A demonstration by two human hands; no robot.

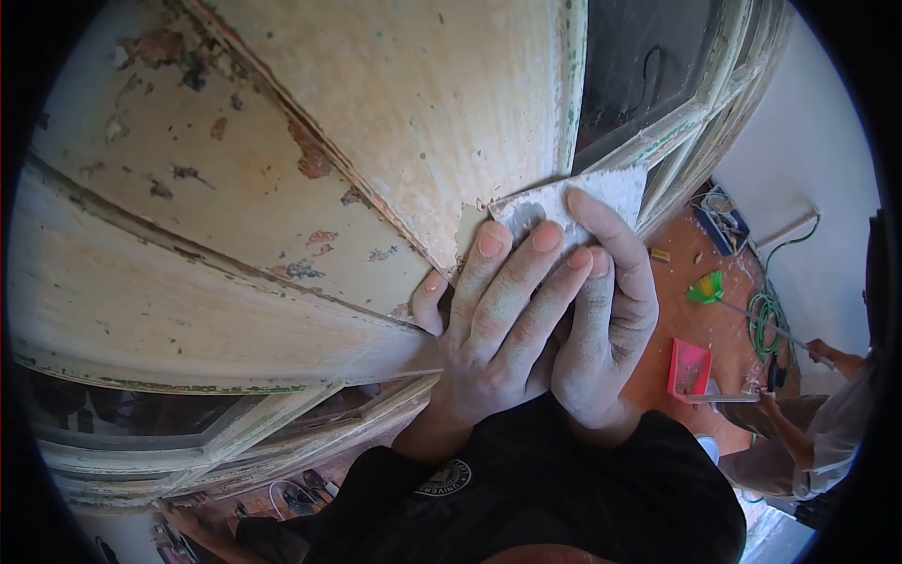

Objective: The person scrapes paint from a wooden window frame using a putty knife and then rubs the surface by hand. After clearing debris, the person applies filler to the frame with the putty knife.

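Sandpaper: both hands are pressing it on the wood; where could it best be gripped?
Take the sandpaper by its bare top-right corner, coming from the upper right. It lies flat on the wood, and the left hand and right hand cover its lower part; only that corner juts past the fingers.

Sandpaper sheet [601, 193]: only its top corner shows, the rest sits under the fingers of left hand [498, 320] and right hand [611, 320]. Both thumbs hidden, so can't tell if the right one pinches the sheet. Left hand covers part of the right. Sleeve badge [443, 479] below the sheet: lettering too small to read. Co-worker [817, 423] lower right of the sheet: cut off at the view's edge, head out of view. Blue crate [723, 221] right of the sheet: contents too small to make out.
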